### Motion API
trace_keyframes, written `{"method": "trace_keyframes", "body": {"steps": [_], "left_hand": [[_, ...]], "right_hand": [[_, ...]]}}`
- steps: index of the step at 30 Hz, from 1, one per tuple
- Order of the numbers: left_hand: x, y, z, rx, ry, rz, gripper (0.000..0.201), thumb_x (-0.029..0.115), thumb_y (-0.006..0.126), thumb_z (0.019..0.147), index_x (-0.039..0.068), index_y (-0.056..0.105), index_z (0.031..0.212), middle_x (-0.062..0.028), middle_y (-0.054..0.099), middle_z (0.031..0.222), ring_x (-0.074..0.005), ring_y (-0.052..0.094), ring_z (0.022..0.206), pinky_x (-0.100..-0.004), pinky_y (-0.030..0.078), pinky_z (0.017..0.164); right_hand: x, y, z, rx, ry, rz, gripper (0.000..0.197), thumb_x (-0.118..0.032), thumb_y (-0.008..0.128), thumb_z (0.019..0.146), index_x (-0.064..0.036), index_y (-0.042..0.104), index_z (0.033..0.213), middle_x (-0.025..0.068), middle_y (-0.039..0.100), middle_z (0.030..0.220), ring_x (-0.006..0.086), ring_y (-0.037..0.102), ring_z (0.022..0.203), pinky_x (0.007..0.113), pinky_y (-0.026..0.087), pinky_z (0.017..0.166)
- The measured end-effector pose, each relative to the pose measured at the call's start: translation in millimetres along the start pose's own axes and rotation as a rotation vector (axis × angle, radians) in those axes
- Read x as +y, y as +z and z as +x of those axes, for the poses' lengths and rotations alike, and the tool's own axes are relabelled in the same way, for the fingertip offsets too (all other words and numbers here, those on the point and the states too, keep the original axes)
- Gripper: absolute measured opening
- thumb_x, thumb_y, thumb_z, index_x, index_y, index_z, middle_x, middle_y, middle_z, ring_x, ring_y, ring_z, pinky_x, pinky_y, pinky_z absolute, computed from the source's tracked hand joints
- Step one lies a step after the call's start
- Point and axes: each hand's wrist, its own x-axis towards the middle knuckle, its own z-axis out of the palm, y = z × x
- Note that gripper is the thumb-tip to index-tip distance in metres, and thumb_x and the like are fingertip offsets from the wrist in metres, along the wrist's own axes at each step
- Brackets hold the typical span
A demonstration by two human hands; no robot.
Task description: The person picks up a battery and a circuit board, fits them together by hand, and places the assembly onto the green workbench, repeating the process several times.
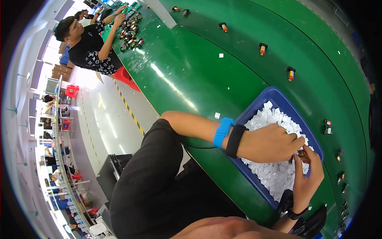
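Observation:
My left hand [270, 144], with a blue strap and a black band at the wrist, reaches over a blue tray [266, 96] full of small white pieces [270, 179]. Its fingers are bent down in a pinch against a small dark part with a gold-coloured end [301, 153]. From the other side, my right hand [308, 173] grips the same part between thumb and fingers. The part is mostly hidden by fingers, so its exact kind does not show. Whether the left fingertips also hold a white piece cannot be made out.
Small black parts with red-and-yellow cylinders [291, 74] lie spaced along the green conveyor belt [318, 95]. A loose white piece [217, 115] lies on the green table [179, 87]. At the far left a co-worker [93, 47] handles a pile of similar parts [130, 34]. A post [161, 14] stands beyond.

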Motion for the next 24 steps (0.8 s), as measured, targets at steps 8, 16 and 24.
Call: {"method": "trace_keyframes", "body": {"steps": [8,16,24], "left_hand": [[5.5,-9.2,5.5,-0.061,-0.105,-0.139,0.029,0.017,0.069,0.086,0.003,0.052,0.105,-0.0137,0.064,0.077,-0.0308,0.064,0.057,-0.0395,0.045,0.044],[-6.2,-8.2,7.0,-0.035,0.01,-0.407,0.023,0.015,0.066,0.087,0.002,0.055,0.102,-0.0121,0.066,0.08,-0.0314,0.065,0.065,-0.0414,0.048,0.056],[-5.4,-14.9,13.6,-0.193,-0.091,-0.496,0.03,0.017,0.07,0.084,0.001,0.058,0.106,-0.012,0.069,0.083,-0.0296,0.065,0.066,-0.0395,0.048,0.058]], "right_hand": [[-9.3,11.6,-2.3,0.142,-0.006,0.047,0.026,0.009,0.073,0.08,0.0017,0.059,0.1,0.0111,0.059,0.093,0.0213,0.059,0.077,0.029,0.051,0.072],[-5.5,-5.9,-2.5,0.103,0.076,0.196,0.025,0.011,0.071,0.08,0.001,0.059,0.1,0.0102,0.058,0.099,0.0181,0.058,0.081,0.028,0.051,0.07],[-4.3,-19.8,-7.8,-0.066,-0.016,-0.09,0.027,0.01,0.071,0.077,-0.0012,0.058,0.097,0.0101,0.058,0.1,0.0242,0.056,0.094,0.033,0.047,0.084]]}}
